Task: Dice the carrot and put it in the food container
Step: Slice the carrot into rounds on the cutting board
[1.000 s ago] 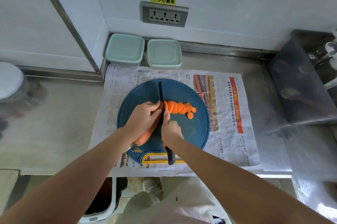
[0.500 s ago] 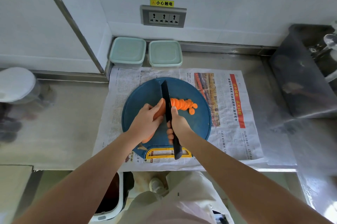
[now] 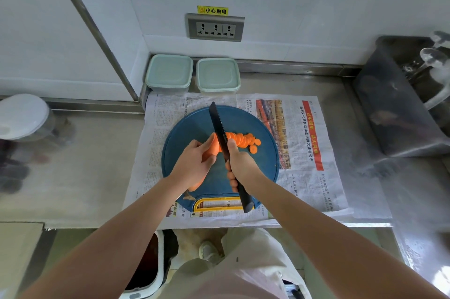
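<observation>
Carrot half sliced: my left hand [image 3: 192, 168] curls round the carrot [image 3: 211, 148] on the blue cutting board [image 3: 192, 128]. My right hand [image 3: 242, 167] grips the black knife [image 3: 218, 125], blade at the cut end. Round slices [image 3: 243, 139] lie just beside it, none diced. Both food containers [image 3: 169, 74] sit lidded at the back of the desk [image 3: 97, 164], well apart from the slices.

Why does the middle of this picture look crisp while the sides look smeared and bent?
Head view: a wide-angle lens, so the carrot slices and knife at the centre are sharp; the white-lidded jar at the left and the tap at the right smear; the wall's metal strip slants; the light is soft and shadows are faint.
</observation>
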`<state>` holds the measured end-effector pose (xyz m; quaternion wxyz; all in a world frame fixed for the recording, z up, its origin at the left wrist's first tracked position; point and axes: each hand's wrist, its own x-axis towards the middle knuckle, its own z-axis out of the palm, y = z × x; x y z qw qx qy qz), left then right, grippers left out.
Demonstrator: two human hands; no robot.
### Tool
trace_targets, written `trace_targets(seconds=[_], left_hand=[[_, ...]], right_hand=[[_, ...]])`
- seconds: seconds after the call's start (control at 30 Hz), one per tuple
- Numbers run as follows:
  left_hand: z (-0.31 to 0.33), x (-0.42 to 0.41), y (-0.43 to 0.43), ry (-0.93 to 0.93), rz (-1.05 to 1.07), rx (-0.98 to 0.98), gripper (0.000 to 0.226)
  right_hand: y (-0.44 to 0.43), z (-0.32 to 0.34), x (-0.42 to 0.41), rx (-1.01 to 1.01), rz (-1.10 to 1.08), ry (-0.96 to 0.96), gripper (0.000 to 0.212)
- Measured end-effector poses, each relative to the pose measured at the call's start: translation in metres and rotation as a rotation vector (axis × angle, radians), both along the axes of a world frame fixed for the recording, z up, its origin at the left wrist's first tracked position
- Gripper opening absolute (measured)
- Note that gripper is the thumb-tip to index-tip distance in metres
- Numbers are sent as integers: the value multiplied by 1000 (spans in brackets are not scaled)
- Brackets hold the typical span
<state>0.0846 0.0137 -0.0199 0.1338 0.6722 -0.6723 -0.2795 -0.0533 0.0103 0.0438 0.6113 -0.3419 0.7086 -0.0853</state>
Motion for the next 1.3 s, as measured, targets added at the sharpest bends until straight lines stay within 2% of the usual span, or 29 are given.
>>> trace_targets(seconds=[0.23, 0.73, 0.83, 0.97, 1.03, 1.13, 1.3], left_hand=[[0, -1, 1, 18, 11, -23, 59], [-1, -6, 7, -22, 28, -93, 60], [-1, -6, 7, -23, 15, -104, 60], [1, -6, 6, -9, 22, -99, 60], [0, -5, 6, -1, 27, -94, 60], [0, -4, 5, 17, 32, -82, 59], [-1, -3, 3, 55, 49, -60, 57]], right_hand=[[2, -1, 2, -16, -3, -12, 64], [-24, 28, -4, 221, 12, 21, 60], [-25, 22, -5, 223, 10, -29, 58], [-21, 9, -10, 235, -23, -191, 46], [-20, 10, -4, 201, -9, -159, 46], [-20, 17, 5, 231, -16, -10, 59], [-21, 16, 14, 241, 13, 70, 64]])
